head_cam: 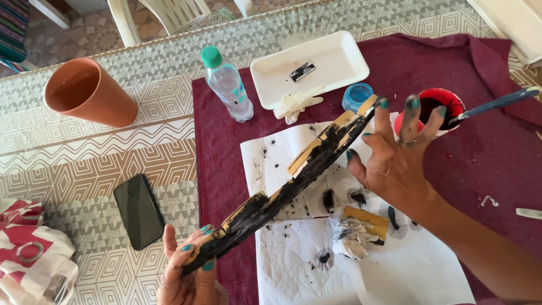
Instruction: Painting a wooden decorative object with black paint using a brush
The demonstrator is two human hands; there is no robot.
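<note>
Left hand [189, 271] grips the low end of a long wooden piece [293, 178], mostly painted black with yellow patches; right hand [395, 152], fingers spread open, steadies its top.

Home craft table, possibly on a patio or in a dining area.
A patterned tablecloth [141, 107] is covering the table, with a maroon cloth [485, 164] and paint-spotted white paper [293, 260] lying over it as protection; white plastic chairs [169, 14] are standing on a tiled floor [84, 34] behind. Household items are sitting around: a terracotta pot [87, 93], a water bottle [227, 85], a phone [139, 210], a foam tray [316, 65], a small blue jar [357, 96] and a red paint cup [437, 107] holding a brush [497, 101].
</note>
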